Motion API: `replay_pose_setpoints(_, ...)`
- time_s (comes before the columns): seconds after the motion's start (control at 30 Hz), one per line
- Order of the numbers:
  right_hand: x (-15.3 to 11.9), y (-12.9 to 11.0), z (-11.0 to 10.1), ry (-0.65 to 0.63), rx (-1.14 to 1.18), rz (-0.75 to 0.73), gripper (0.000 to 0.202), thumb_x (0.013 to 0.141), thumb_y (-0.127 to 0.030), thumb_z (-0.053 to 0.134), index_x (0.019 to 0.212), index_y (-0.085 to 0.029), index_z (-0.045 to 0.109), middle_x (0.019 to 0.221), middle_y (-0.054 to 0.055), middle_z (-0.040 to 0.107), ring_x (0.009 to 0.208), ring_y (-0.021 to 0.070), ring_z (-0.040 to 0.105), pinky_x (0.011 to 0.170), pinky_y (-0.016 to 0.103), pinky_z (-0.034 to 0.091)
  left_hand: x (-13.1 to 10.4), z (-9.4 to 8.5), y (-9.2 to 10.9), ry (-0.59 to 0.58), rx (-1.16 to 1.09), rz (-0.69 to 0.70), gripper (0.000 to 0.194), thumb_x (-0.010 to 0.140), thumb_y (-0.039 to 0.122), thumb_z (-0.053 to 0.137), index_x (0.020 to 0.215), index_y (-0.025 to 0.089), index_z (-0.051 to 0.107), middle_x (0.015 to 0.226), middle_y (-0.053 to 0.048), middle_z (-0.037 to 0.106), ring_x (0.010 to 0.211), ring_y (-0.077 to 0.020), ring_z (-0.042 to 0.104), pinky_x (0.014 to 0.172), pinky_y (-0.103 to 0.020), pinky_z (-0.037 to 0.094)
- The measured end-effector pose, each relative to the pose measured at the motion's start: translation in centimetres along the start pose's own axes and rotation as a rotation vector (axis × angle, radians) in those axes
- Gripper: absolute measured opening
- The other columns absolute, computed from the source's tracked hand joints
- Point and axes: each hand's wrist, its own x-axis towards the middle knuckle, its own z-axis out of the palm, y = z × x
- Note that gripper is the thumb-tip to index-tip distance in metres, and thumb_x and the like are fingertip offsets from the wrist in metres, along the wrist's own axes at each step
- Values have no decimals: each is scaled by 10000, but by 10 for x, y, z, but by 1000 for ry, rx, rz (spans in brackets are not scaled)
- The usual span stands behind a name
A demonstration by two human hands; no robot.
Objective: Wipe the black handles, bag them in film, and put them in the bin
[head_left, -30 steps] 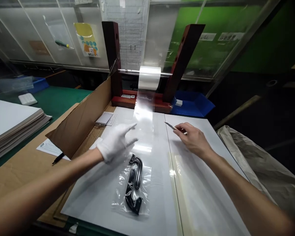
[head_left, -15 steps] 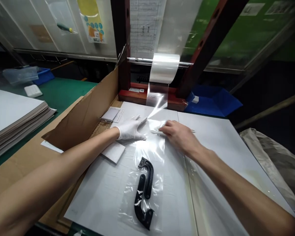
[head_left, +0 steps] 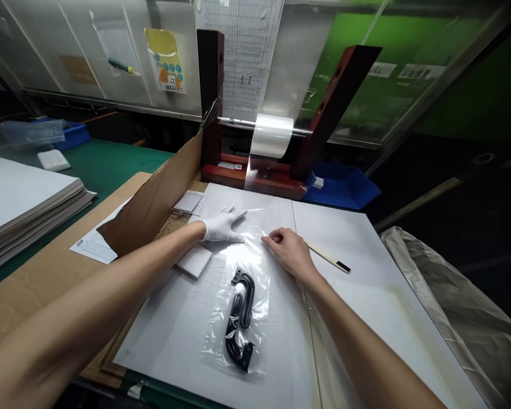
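Note:
Gloved in white, my left hand (head_left: 223, 225) rests with fingers spread on the clear plastic film (head_left: 255, 227) over the white board. My bare right hand (head_left: 287, 247) is at the film's right edge, thumb and fingertips together; whatever they hold is too small to make out. Nearer me, two black curved parts (head_left: 241, 321) lie inside a clear bag. A pale stick with a black tip (head_left: 332, 261) lies right of my right hand. Beyond my hands, a roll of clear film (head_left: 272, 136) hangs on a metal rod, its loose end hanging down.
A red stand (head_left: 255, 177) holds the rod. Cardboard (head_left: 157, 193) rises at the left, near a white block (head_left: 195, 261) and a small card pack (head_left: 191, 202). Stacked white sheets (head_left: 29, 210) are far left; a blue bin (head_left: 344, 187) is behind right.
The view has shifted. My right hand has come nearer me with its fingers drawn together. The stick's black end now shows beside it. My left hand stays spread on the film.

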Motion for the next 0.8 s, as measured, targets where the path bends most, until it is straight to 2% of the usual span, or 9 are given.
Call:
replay_pose_setpoints(0.07,-1,-5,9,-17,82,13,287,905,-458,664,898,-171,675,904,26,685,872,173,640,868,395,513,0,0,1,-3,-25,-20,1041,753,623,686,1591,208,230,1677,-139,161,1529,-394,134,1219,-489,231)
replay_pose_setpoints(0.17,-11,0,9,-29,245,-29,304,931,-461,633,910,-159,666,860,11,680,792,153,645,805,364,534,-3,-2,6,-1,-95,-11,1041,740,611,708,1586,209,254,1666,-134,211,1527,-388,155,1217,-498,243)
replay_pose_setpoints(0.27,-32,4,2,-8,412,-108,325,956,-489,581,942,-170,642,925,29,704,860,162,671,832,352,544,-16,-6,14,-31,-203,50,878,805,594,663,1536,195,385,1600,-124,382,1479,-344,324,1191,-448,322)
replay_pose_setpoints(0.37,-62,-3,-5,8,550,-191,289,996,-487,499,1000,-214,593,1100,49,723,1054,172,674,949,344,531,-45,-4,27,-71,-325,115,598,923,555,550,1407,205,572,1451,-82,586,1324,-266,553,1095,-359,455)
replay_pose_setpoints(0.47,-98,-14,-10,12,595,-270,211,1025,-418,462,1110,-248,555,1179,49,711,1135,171,657,1002,367,526,-84,6,44,-11,-404,145,466,998,493,466,1311,201,650,1289,-68,706,1150,-226,674,975,-341,544)
replay_pose_setpoints(0.53,-122,-18,-11,-4,566,-350,190,1024,-334,477,1170,-262,575,1206,46,699,1153,172,648,1014,380,530,-108,17,58,56,-416,192,384,1018,417,461,1257,211,681,1227,-58,733,1097,-209,689,953,-348,554)
replay_pose_setpoints(0.63,-153,-13,-6,-30,476,-536,223,987,-196,508,1148,-264,646,1219,42,693,1180,179,628,1019,381,538,-138,36,75,123,-370,329,306,1024,289,453,1104,227,742,1117,-47,747,1038,-191,674,990,-367,516)
replay_pose_setpoints(0.7,-170,-5,0,-31,404,-654,251,956,-133,521,1115,-255,672,1201,41,705,1194,190,617,1013,383,544,-157,49,81,143,-316,395,307,1020,241,445,1031,221,751,1042,-60,742,984,-194,663,978,-373,503)
replay_pose_setpoints(0.8,-189,6,6,-13,309,-740,299,934,-76,520,1129,-246,672,1132,28,735,1113,180,651,1008,382,547,-187,65,84,148,-249,412,261,1016,215,461,1062,212,718,1066,-74,727,963,-187,663,891,-312,516)
